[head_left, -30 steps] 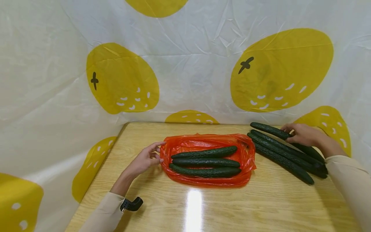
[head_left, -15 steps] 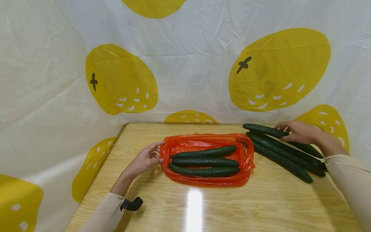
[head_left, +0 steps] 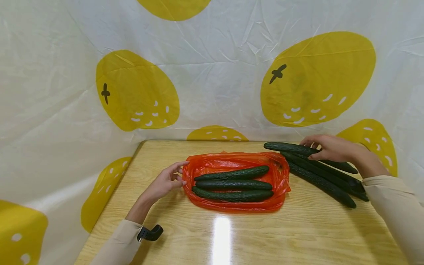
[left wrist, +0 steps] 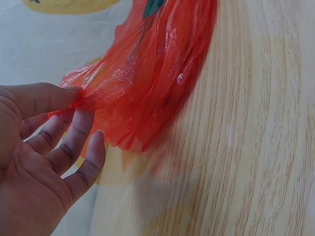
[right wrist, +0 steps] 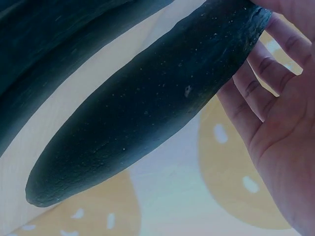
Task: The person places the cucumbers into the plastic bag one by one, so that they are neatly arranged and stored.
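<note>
My left hand (head_left: pixel 165 183) pinches the left end of a red plastic bag (head_left: pixel 279 200); in the left wrist view, thumb and fingers (left wrist: pixel 82 125) grip its gathered film. Inside the bag's opening three dark green cucumbers (head_left: pixel 233 184) lie side by side. My right hand (head_left: pixel 332 148) grips another cucumber (head_left: pixel 286 147) around its middle, thumb on the near side. Its far end points left, just past the bag's right corner. The right wrist view shows the rounded near end of this held cucumber (right wrist: pixel 133 108), apart from the cucumbers beside it.
More cucumbers (head_left: pixel 322 184) lie slanted on the wooden table (head_left: pixel 265 235), right of the bag and below the right hand. A white cloth (head_left: pixel 215 92) printed with yellow fruit hangs behind the table and along its left side.
My right hand has moved left with the cucumber, whose left end has shifted from over the pile toward the bag. The left hand stays at the bag's end.
</note>
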The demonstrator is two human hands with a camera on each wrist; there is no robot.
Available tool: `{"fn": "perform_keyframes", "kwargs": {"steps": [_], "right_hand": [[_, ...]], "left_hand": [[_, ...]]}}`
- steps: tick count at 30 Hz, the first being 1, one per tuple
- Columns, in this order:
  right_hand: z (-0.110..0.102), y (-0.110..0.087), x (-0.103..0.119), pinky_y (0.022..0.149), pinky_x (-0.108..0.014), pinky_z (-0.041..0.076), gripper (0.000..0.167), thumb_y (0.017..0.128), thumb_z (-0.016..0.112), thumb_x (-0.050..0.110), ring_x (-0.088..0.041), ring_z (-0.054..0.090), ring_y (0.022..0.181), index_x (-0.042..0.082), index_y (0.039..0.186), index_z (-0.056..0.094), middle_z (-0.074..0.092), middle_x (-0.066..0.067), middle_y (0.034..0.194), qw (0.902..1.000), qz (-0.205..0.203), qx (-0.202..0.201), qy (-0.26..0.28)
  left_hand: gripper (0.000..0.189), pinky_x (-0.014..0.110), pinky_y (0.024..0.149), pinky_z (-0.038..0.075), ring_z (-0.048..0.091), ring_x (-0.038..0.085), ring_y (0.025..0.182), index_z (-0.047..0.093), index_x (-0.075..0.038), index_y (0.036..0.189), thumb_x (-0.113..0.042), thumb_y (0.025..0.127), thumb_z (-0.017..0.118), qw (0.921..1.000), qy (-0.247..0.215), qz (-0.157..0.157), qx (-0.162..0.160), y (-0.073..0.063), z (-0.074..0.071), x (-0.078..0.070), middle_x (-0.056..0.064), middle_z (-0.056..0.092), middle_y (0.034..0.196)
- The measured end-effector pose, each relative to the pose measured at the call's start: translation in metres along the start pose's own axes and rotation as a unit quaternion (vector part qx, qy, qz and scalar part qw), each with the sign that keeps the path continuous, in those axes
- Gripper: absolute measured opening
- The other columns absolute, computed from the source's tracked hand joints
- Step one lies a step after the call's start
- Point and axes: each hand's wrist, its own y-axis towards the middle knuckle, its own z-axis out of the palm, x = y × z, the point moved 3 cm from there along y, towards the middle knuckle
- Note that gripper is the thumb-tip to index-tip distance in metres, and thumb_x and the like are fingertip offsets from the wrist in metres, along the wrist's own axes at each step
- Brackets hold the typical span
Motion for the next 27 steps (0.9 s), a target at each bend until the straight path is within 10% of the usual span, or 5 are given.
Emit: {"fn": "perform_keyframes", "kwargs": {"steps": [10,27], "right_hand": [[-0.002,0.020,0.040,0.078,-0.037,0.056,0.043,0.087,0.081,0.017,-0.017,0.063,0.099,0.012,0.127,0.066,0.068,0.000,0.116,0.9982,-0.055,-0.015,-0.020],[0.012,0.054,0.082,0.089,-0.047,0.053,0.044,0.086,0.078,0.007,-0.017,0.062,0.103,0.015,0.127,0.067,0.066,0.003,0.119,0.9926,-0.119,-0.006,-0.024]], "left_hand": [[0.066,0.034,0.077,0.059,0.062,0.027,0.091,0.045,-0.005,0.151,0.008,0.091,0.069,1.0000,-0.004,-0.003,-0.004,-0.002,-0.001,0.001,0.019,0.047,0.116],[0.066,0.039,0.080,0.060,0.063,0.028,0.094,0.043,-0.006,0.152,0.005,0.092,0.069,1.0000,-0.002,-0.002,0.001,-0.002,0.000,0.000,0.022,0.052,0.120]]}}
